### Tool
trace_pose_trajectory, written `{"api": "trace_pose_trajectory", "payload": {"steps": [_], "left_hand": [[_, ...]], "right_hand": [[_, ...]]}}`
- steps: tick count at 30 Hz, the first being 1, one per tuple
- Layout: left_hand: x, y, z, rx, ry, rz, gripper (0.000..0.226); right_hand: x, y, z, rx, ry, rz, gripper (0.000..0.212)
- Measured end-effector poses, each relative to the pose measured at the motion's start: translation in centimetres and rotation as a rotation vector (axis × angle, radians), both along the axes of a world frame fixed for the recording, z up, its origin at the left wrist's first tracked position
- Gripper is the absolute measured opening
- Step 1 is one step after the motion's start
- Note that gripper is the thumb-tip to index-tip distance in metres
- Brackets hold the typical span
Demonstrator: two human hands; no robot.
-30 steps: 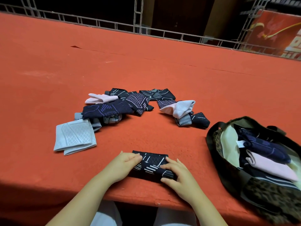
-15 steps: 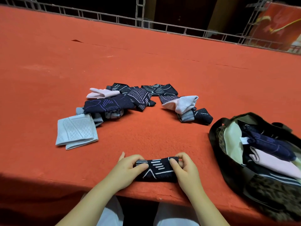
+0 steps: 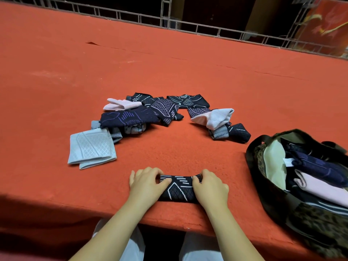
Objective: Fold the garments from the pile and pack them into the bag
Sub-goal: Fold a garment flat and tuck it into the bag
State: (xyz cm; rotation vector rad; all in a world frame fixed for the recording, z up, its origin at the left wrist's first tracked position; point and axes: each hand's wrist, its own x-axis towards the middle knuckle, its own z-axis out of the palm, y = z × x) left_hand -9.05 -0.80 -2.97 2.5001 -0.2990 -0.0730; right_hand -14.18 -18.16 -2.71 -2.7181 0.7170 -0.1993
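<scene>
1. Dark patterned garment [image 3: 178, 189], folded into a short band, lies on the near edge of the tabletop [image 3: 169, 59], its long axis running left to right between the two hands

2. Left hand [image 3: 146, 183] grips the left end and right hand [image 3: 211, 187] grips the right end; the fingers [image 3: 196, 178] of each curl over the far edge of the band, thumbs on its top face, so both hands are clenched on cloth and neither is released

3. Bag [image 3: 263, 147], one in number, stands open at the near right, well apart from the band but beside the right hand; that hand is judged the nearer for the carry, and the band's long axis already points toward the opening

4. Bag contents: at least three folded pieces show, one dark blue [image 3: 316, 166], one pink [image 3: 323, 189], and a striped layer beneath; anything deeper is hidden

5. Pile [image 3: 160, 113], farther out at centre, forms a loose arc of overlapping pieces; roughly ten can be made out, about seven dark patterned ones, two pink and a striped grey one, the exact count uncertain where they overlap

6. Pale grey folded piece [image 3: 92, 147], one, lies flat at the left end of the arc, touching the pile
</scene>
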Motion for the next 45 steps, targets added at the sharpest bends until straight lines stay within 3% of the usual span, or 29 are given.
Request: {"api": "trace_pose_trajectory", "payload": {"steps": [7, 11, 16, 18, 21, 25, 30, 33, 37, 40, 42, 45], "left_hand": [[1.0, -0.2, 1.9, 0.352, 0.162, -0.207, 0.048], [0.6, -0.2, 2.2, 0.315, 0.14, -0.32, 0.029], [-0.5, 0.6, 1.6, -0.038, 0.236, -0.388, 0.034], [-0.8, 0.8, 1.6, -0.137, 0.276, -0.369, 0.034], [-1.7, -0.2, 2.0, -0.364, 0.343, -0.289, 0.028], [-3.4, -3.3, 2.8, -0.855, 0.501, -0.142, 0.02], [-5.3, -8.5, 4.7, -1.08, 0.551, -0.127, 0.01], [-6.0, -11.4, 6.2, -1.097, 0.584, -0.196, 0.007], [-8.0, -15.3, 7.5, -0.921, 0.76, -0.347, 0.008], [-9.1, -17.8, 7.2, -0.874, 0.637, -0.42, 0.005], [-9.7, -19.5, 7.4, -0.852, 0.556, -0.461, 0.006], [-10.2, -22.3, 8.4, -0.804, 0.51, -0.541, 0.007]], "right_hand": [[-0.8, -1.0, 0.1, 0.035, 0.049, 0.132, 0.032], [-2.2, -0.3, 0.3, 0.042, 0.011, 0.119, 0.052], [-2.7, -0.6, 0.6, 0.227, 0.001, 0.082, 0.06], [-2.8, -0.6, 0.4, 0.306, -0.021, 0.106, 0.052], [-3.7, -0.9, 0.2, 0.598, -0.14, 0.095, 0.036], [-5.2, -1.8, 1.5, 0.852, -0.34, -0.03, 0.009], [-7.6, -4.6, 4.4, 1.278, -0.59, -0.224, 0.024], [-9.9, -6.9, 6.0, 1.163, -0.764, -0.237, 0.024], [-13.5, -9.8, 6.9, 0.852, -0.896, -0.201, 0.036], [-16.0, -12.2, 6.9, 0.724, -0.8, -0.24, 0.037], [-17.6, -14.1, 7.5, 0.795, -0.693, -0.306, 0.036], [-19.5, -17.2, 9.1, 0.919, -0.54, -0.299, 0.016]]}}
